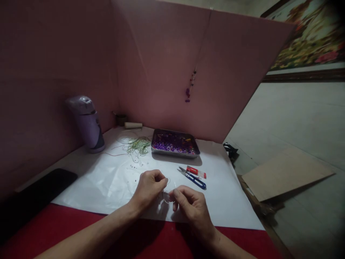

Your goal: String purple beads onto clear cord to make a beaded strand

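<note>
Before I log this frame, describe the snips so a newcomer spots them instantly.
On the white sheet, find the metal tray of mostly purple beads. Between it and the right hand, the snips lie at a slant. Dark blue handles and pointed blades set them apart from the small red-and-clear item just beyond them.

Pink walls (161,54) meet in a corner; the table (81,217) is red with a white sheet (226,207) on top; at the right is a pale tiled floor (309,223), some flat brown cardboard (288,172) and a framed flowery picture (307,39); the light is dim.
</note>
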Demonstrator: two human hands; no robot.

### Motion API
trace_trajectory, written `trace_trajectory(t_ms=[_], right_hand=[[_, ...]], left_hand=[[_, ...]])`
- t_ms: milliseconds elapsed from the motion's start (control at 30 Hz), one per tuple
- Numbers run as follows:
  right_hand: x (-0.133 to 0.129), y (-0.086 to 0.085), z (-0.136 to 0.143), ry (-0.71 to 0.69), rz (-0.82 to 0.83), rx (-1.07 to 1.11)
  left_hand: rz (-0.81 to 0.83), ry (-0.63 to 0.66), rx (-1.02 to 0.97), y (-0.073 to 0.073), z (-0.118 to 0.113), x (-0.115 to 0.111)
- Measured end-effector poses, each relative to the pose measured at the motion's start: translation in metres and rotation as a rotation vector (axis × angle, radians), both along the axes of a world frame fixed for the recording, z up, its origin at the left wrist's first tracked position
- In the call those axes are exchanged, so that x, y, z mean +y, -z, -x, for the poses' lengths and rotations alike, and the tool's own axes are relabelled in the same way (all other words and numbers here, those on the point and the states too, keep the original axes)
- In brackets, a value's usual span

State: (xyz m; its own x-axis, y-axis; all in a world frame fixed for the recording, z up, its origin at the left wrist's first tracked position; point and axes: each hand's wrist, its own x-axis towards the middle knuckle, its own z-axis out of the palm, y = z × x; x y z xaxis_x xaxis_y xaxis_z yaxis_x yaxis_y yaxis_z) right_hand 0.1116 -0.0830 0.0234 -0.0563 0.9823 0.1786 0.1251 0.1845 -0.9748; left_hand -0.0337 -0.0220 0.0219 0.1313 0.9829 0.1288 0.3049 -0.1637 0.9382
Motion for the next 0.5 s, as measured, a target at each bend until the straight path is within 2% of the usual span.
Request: trace_trajectory(t_ms=[167,300,500], right_hand=[[0.003,0.0,0.001,0.008,0.187,0.173],[0.005,-0.001,0.001,0.026,0.201,0.198],[0.011,0.004,-0.001,0.06,0.188,0.259]], left_hand=[[0.007,0.022,0.017,-0.007,-0.002,-0.005],[0.015,0.034,0.012,-0.01,-0.003,-0.007],[-0.045,0.13,0.005,-0.004,-0.003,-0.008]])
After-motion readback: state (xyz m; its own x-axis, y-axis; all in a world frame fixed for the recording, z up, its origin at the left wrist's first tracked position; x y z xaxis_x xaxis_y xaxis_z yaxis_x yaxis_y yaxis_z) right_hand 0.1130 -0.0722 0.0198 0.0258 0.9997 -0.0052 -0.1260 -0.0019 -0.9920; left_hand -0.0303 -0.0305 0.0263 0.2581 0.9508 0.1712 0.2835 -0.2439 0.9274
